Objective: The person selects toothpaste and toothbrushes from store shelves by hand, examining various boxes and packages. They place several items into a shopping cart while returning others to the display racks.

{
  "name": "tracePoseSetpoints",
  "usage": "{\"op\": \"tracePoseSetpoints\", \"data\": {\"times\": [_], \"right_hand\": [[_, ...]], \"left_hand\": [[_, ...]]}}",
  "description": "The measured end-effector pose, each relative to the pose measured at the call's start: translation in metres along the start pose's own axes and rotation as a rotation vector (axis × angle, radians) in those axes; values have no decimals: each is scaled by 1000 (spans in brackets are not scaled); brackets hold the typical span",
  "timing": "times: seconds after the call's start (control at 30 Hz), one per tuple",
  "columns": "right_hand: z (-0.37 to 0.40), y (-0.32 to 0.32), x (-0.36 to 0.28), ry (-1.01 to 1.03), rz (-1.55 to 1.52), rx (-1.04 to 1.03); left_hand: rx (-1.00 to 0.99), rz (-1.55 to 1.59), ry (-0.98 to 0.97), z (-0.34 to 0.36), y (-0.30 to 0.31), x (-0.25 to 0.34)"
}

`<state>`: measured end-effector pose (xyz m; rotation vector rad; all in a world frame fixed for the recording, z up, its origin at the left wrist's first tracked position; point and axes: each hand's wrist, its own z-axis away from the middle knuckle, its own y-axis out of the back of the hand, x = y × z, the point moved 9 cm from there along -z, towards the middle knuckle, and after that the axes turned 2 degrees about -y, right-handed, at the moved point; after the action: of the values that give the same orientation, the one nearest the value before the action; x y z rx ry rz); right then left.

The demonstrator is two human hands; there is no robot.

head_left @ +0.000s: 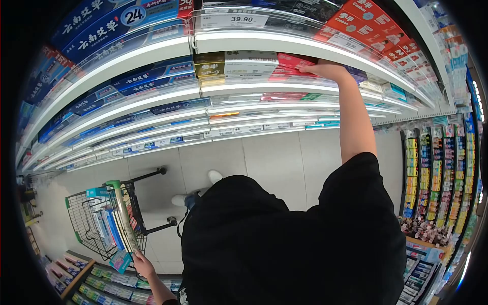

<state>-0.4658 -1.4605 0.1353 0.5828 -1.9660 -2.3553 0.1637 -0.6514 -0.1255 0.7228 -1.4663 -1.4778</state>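
Observation:
My right hand (pixel 321 68) reaches into a shelf at the upper right, its fingers against a red box (pixel 292 62). The fingers look bent at the box's edge, and part of the hand is hidden in the shelf. Left of the red box lie white and gold boxes (pixel 236 65). At the lower left, my left hand (pixel 142 264) is wrapped round the end of the handle (pixel 122 216) of a wire shopping cart (pixel 84 218). Several packaged items, blue and white, lie in the cart.
Blue boxes (pixel 109 30) and red boxes (pixel 368 25) fill the upper shelf, whose front edge (pixel 244 39) curves above my right hand. Racks of small colourful packs (pixel 434 173) stand at the right. More shelves (pixel 112 287) are at the lower left, beyond the tiled floor (pixel 274 168).

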Motion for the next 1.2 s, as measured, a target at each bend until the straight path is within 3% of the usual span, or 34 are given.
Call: {"op": "tracePoseSetpoints", "data": {"times": [0.1, 0.3, 0.37, 0.5, 0.53, 0.6, 0.7, 0.77, 0.87, 0.9, 1.2], "right_hand": [[-2, -3, 17, -42, 22, -3], [11, 13, -14, -60, 157, -30], [-4, 4, 4, -30, 157, -31], [-14, -32, 40, -203, -26, -214], [2, -8, 6, -204, 141, -158], [-8, -3, 8, 34, 183, 18], [-20, -7, 17, 50, 200, -14], [-16, -11, -1, -68, 215, -168], [-11, -6, -32, 380, 186, 218], [-11, -4, -38, 418, 194, 250], [-13, -8, -42, 360, 235, 158]], "left_hand": [[-74, -43, -6, -1, -5, -4], [-39, 22, -3, -1, 3, 8], [-50, 22, -27, -1, 0, 9], [-78, 34, -43, -7, -4, 5], [-82, 35, -24, -7, -6, 2], [-79, 47, 8, -7, -4, 1], [-104, 51, 21, -7, -3, 4], [-75, 58, 8, -7, -4, 1], [-78, 41, 12, -6, -3, 4], [-72, 40, 18, -5, -3, 3], [-25, 2, -40, -7, -4, 3]]}}
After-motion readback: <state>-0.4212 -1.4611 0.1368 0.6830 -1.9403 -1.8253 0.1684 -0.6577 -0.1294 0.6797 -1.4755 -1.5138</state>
